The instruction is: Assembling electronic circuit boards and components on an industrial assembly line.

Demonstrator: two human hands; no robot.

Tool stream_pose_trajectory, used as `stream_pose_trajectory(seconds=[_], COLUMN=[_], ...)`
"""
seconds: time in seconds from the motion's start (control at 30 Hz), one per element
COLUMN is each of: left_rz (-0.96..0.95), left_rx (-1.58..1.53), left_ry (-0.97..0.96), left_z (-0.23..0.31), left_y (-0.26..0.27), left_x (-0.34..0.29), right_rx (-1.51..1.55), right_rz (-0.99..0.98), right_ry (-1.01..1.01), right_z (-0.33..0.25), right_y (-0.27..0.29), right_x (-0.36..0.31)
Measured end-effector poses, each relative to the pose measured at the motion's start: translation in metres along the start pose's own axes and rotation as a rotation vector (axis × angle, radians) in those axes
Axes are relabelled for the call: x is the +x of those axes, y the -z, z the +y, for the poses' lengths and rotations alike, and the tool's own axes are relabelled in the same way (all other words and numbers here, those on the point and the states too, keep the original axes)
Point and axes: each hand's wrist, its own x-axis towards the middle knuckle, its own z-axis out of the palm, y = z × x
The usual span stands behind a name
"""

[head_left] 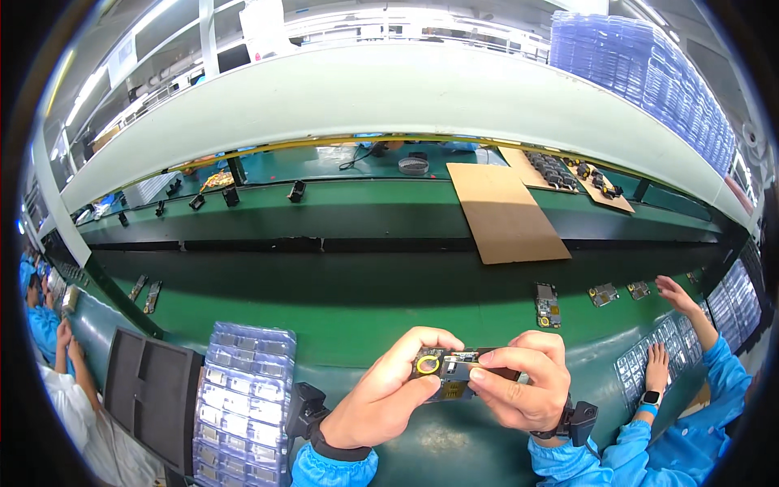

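Between my two hands, above the near edge of the green work surface, is a dark circuit board (pixel 449 393) with a yellow ring at its left end. My left hand (pixel 388 396) is closed on that left end, thumb in front and fingers behind. My right hand (pixel 523 383) pinches the other end, its thumb and forefinger over a small silvery rectangular plate (pixel 459 370) on the board's face. Whether this plate is fixed to the board or loose, I cannot tell. The fingers partly cover the board. Both wrists wear black straps with small black devices.
Left of me lie clear plastic trays (pixel 247 398) and a black tray (pixel 152 394). Several circuit boards (pixel 548 305) rest on the green conveyor (pixel 389 312); a cardboard sheet (pixel 511 219) leans beyond. At right, a co-worker's hands (pixel 657 365) reach over another plastic tray (pixel 637 373). A pale shelf beam (pixel 389 89) crosses ahead.
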Motion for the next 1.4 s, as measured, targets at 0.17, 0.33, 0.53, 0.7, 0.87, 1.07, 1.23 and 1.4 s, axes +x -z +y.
stream_pose_trajectory(seconds=[0.17,0.33,0.53,0.7,0.87,1.07,1.23,1.4], left_rz=[-0.005,-0.011,-0.036,-0.043,0.012,0.073,0.069,0.046], left_rx=[0.028,0.039,0.045,0.021,0.149,0.293,0.284,0.242], left_ry=[0.000,-0.003,0.013,-0.117,-0.202,-0.337,-0.334,-0.267], left_z=[-0.002,-0.002,-0.003,-0.013,-0.023,-0.024,-0.021,-0.020], left_y=[-0.001,-0.001,0.004,-0.002,-0.007,-0.017,-0.017,-0.014], left_x=[-0.001,0.000,0.001,0.002,0.001,0.007,0.010,0.009], right_rx=[0.006,-0.004,-0.006,-0.048,-0.078,-0.075,-0.079,-0.080], right_rz=[0.006,0.007,0.022,0.028,0.002,-0.002,-0.036,-0.059], right_ry=[-0.012,-0.017,-0.009,-0.010,0.034,0.063,0.066,0.059], right_z=[-0.001,0.000,0.002,-0.008,-0.014,-0.026,-0.025,-0.025], right_y=[0.002,0.004,-0.002,0.004,0.003,0.023,0.026,0.025], right_x=[-0.001,-0.001,0.004,0.005,0.005,0.022,0.024,0.023])
